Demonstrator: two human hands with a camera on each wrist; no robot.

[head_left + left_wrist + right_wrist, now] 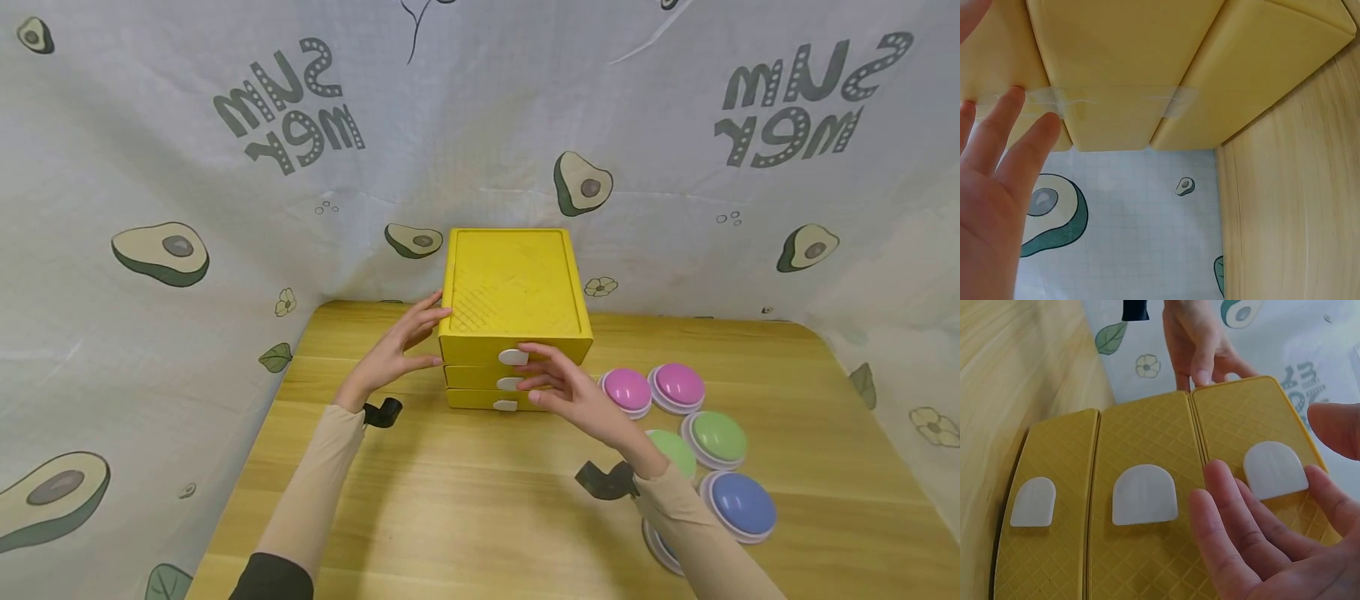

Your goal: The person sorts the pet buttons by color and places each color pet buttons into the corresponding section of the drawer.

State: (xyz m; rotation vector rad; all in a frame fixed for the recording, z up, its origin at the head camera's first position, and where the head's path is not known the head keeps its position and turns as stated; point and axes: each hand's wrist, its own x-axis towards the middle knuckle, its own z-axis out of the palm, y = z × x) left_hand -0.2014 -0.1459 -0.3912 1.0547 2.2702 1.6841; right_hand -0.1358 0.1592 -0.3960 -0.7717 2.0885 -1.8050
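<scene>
A yellow box with three stacked drawers (517, 283) stands on the wooden table, each drawer front bearing a white rounded tab handle. Along the box's left side my left hand (393, 354) rests its fingertips, with its thumb by the front left corner. At the front, my right hand (573, 392) has its index fingertip right at the edge of the top drawer's handle (1274, 470). Its thumb is apart from the handle, and the other fingers reach loosely across the drawer fronts. The middle handle (1145, 495) sits beside those fingers. All the drawers are closed.
Right of the box lie several round push buttons on white bases: pink (679, 385), green (717, 437) and blue (743, 504). My right forearm partly covers some. A white avocado-print cloth (480, 108) hangs behind the table (465, 508). Clear tape (1175, 103) crosses the box's side.
</scene>
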